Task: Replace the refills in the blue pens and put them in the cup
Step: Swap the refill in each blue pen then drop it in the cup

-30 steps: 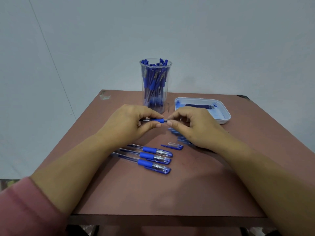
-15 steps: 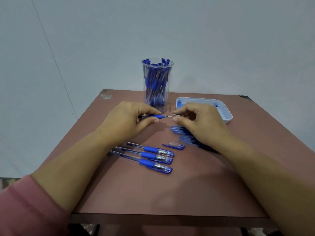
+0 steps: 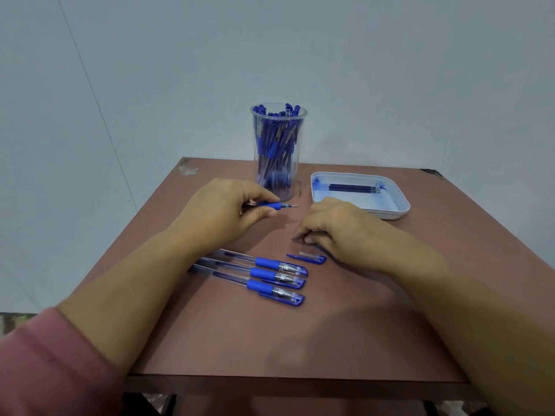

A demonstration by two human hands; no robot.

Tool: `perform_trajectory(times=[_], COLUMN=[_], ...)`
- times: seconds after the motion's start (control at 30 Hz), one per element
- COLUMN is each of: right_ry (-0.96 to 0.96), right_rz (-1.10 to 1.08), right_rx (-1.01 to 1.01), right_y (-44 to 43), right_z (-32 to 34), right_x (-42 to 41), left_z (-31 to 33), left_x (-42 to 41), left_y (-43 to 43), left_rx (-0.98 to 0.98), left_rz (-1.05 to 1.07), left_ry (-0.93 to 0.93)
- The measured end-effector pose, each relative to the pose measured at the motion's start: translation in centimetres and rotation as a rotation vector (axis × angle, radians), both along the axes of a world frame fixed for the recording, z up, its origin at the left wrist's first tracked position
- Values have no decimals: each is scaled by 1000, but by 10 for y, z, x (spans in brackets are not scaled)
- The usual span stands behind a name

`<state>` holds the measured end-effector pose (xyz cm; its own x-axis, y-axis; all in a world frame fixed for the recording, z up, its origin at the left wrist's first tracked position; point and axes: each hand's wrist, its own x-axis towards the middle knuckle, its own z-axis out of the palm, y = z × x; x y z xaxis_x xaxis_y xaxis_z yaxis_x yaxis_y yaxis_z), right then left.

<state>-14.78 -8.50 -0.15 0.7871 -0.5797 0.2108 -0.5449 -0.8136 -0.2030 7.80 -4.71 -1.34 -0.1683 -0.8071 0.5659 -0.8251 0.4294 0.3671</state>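
The left hand (image 3: 222,217) is gripping an uncapped pen (image 3: 267,205) by its blue sleeve, fingers curled over and thumb beneath, holding it level above the table (image 3: 240,340) with the bare point aiming right. Nearer, three capped pens (image 3: 271,276) are lying side by side. Far and centre, the cup (image 3: 279,151) is standing upright, already crowded with blue pens. Just right of the capped row, a loose cap (image 3: 310,258) is resting on the table.

The right hand (image 3: 336,232) is reaching down beside that cap, fingers curled toward the surface. Something small and clear is sitting at the fingertips, but blur is hiding whether they are pinching it. Far right, the tray (image 3: 399,211) is holding a few dark refills (image 3: 353,188).

This is probably the opening-up stage of one refill swap. To do it well, the left hand should be holding the barrel steady and level while the right is parking small parts close to the cap, where they are easy to find. The right hand should then be drawing the refill straight along the pen's axis, not bending it.
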Motion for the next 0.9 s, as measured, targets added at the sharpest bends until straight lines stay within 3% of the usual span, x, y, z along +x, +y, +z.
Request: perform_trajectory(times=[0.13,0.3,0.63,0.9], right_ry=[-106,-388,-353,-355], right_rz=[-32,-107,-174,-98], right_rx=[20,-14,46,54], right_y=[1,6,-5,2], right_z=[8,10,11,11], right_x=[-8,-8,-24,-11], left_z=[0,0,2,3], left_x=[0,-4,-6,-10], left_y=[0,2,3,4], left_rx=[10,8,-1,10], left_rz=[-6,-49,-44,-57], left_ry=[6,22,19,8])
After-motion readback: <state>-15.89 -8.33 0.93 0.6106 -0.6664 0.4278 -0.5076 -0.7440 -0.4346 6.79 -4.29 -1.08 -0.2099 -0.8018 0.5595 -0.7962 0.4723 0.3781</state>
